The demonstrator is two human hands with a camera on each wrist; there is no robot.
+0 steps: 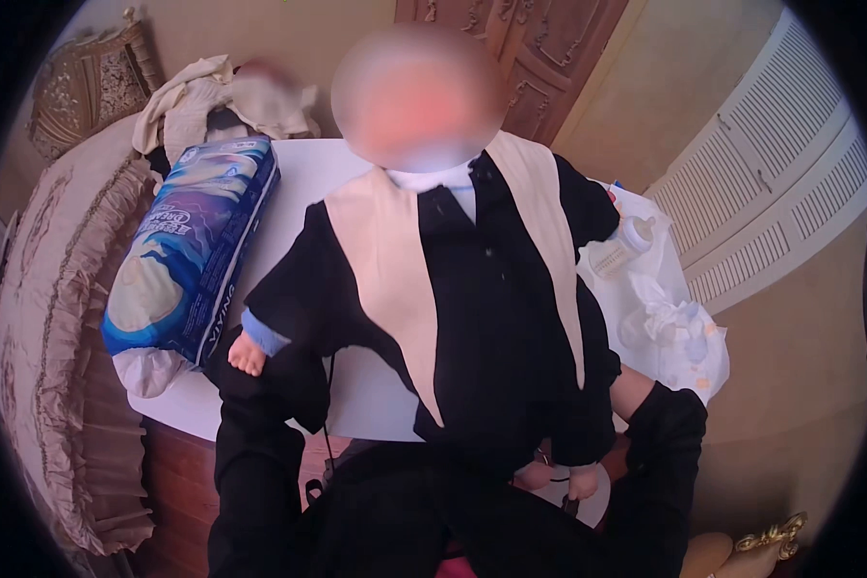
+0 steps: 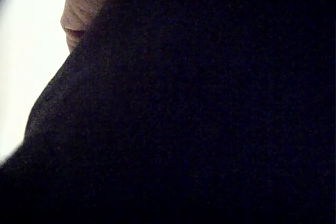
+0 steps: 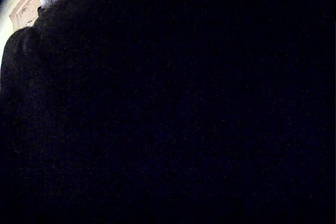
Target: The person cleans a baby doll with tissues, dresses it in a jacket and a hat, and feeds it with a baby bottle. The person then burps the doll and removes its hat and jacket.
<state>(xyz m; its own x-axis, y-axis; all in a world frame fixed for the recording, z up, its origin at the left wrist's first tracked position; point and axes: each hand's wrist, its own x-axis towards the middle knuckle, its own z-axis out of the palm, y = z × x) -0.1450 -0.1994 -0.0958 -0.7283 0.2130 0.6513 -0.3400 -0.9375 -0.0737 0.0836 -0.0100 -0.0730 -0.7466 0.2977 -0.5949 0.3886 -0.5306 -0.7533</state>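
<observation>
Before me a small person in a black garment with long cream lapels faces me over the white table. One small hand with a blue cuff lies over my black left sleeve. My left hand is hidden behind the garment. Bare skin of my right hand shows between my right sleeve and the garment's side; its fingers are hidden, so I cannot tell how they lie. Black cloth fills most of both wrist views, with a brownish creased shape at the left wrist view's top left.
On the table's left lies a blue diaper pack. At the right are a baby bottle and crumpled white wipes or paper. A bed with a frilled cover stands left of the white table.
</observation>
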